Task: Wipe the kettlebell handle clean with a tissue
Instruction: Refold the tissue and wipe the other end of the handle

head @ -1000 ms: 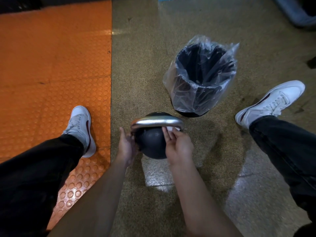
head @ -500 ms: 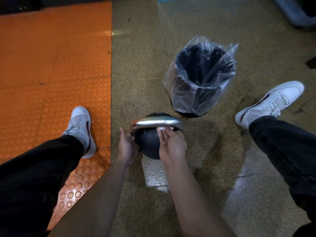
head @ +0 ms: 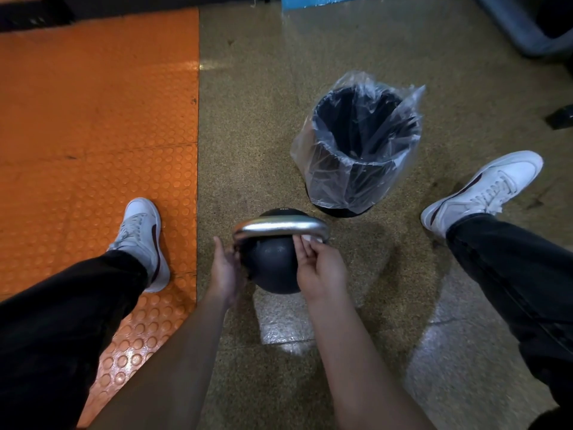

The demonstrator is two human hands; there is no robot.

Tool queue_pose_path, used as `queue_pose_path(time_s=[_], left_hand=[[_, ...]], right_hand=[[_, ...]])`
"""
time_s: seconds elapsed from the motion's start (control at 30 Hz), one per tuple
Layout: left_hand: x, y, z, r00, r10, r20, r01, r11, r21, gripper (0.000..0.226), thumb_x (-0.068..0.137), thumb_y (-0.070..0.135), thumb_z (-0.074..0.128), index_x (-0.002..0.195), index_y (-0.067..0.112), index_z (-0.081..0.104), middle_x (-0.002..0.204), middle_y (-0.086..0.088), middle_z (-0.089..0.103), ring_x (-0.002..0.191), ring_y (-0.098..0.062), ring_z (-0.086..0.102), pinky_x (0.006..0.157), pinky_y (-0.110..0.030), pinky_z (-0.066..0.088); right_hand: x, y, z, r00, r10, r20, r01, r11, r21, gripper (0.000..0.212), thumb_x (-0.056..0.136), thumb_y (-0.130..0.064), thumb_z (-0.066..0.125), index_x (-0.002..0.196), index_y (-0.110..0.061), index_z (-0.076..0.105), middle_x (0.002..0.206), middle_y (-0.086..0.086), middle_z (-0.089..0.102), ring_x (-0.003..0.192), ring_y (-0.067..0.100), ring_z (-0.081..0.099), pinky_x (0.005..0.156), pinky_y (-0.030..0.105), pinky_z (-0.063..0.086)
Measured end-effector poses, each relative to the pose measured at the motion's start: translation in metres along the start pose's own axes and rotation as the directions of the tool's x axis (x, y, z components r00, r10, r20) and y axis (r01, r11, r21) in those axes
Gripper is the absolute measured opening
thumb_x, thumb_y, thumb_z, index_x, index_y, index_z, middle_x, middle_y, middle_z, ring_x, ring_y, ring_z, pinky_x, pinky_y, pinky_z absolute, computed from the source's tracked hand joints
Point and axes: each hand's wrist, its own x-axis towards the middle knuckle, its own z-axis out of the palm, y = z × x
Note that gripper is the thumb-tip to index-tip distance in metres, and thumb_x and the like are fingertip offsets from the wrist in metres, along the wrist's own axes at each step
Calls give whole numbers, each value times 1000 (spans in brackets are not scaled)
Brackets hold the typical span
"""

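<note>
— While the wiping goes on, where is the kettlebell (head: 273, 265)?
— It sits on the speckled floor (head: 254, 119), near the edge of the orange bumpy mat (head: 93, 113) and just in front of the bin (head: 359, 144).
— What are the hands doing?
— The right hand (head: 322, 268) pinches a small white tissue (head: 310, 238) against the right end of the handle (head: 280, 226). The left hand (head: 224, 268) rests flat on the left side of the ball, fingers straight, to steady it, I think.
— Is the job done?
— I think not. The tissue touches only one end. The middle and left end may yet need a rub. I cannot see any dirt.
— What does it all look like?
— The handle is a shiny silver curved bar. The ball is round, dark and dull. The bin is dark with a thin, crinkly clear bag (head: 316, 169). It looks empty, so the tissue likely goes there last.
</note>
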Motion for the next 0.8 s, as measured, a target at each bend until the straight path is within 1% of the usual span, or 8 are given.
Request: queue_pose_path(time_s=[0.07,0.17,0.3,0.47,0.6,0.7,0.73,0.8], left_hand=[[2,-1,-2,1000,7,-3,-7,1000,0,73,93,78,10,129,36,56,128,11,63,145,-24,35,118,-64,15],[4,-2,-4,1000,13,9,-13,1000,7,78,92,79,9,139,33,51,129,11,63,145,-24,35,118,-64,15],[3,-1,-5,1000,-2,5,2,1000,-5,83,90,80,9,148,32,44,148,4,53,145,-25,35,116,-67,16],[2,-1,-3,1000,6,7,-6,1000,-10,84,89,81,9,144,32,49,144,3,57,142,-23,38,117,-64,20],[-1,1,3,1000,16,-27,-17,1000,-15,76,94,76,9,141,32,48,146,3,53,147,-25,31,117,-55,20],[-6,6,10,992,24,-127,-22,1000,14,81,99,69,13,154,13,31,161,-11,31,150,-31,23,119,-48,20],[-6,6,9,991,21,-131,-21,1000,4,81,99,69,14,153,12,34,159,-12,34,150,-32,23,119,-49,20],[-1,3,6,998,10,-59,-13,999,-48,74,97,72,13,137,25,54,142,-5,56,148,-29,29,118,-55,19]], right_hand=[[-6,8,10,999,-30,39,32,997,-76,15,98,12,47,103,4,59,104,22,65,99,29,68,92,40,56],[-8,13,14,994,-102,36,106,984,-142,22,95,17,47,98,-2,58,99,21,64,95,30,69,101,46,53],[9,7,-4,992,-104,-72,101,994,-37,28,97,12,49,125,11,52,111,31,62,105,38,67,98,47,55],[9,5,-19,979,-52,-196,41,997,-59,30,101,7,43,130,13,49,115,30,64,95,30,69,98,41,55],[6,0,-8,994,-59,-88,57,998,-26,23,101,9,43,120,12,54,108,27,64,96,29,68,97,40,54],[-10,17,9,996,-92,3,92,990,-111,14,98,11,49,98,3,59,103,19,65,97,26,67,98,41,54],[-15,22,12,994,-104,28,107,980,-167,17,96,13,50,92,-1,59,100,17,65,96,25,67,99,42,54],[-13,21,11,983,-169,71,181,958,-224,22,94,14,53,86,-6,59,94,13,66,96,25,67,99,43,54]])
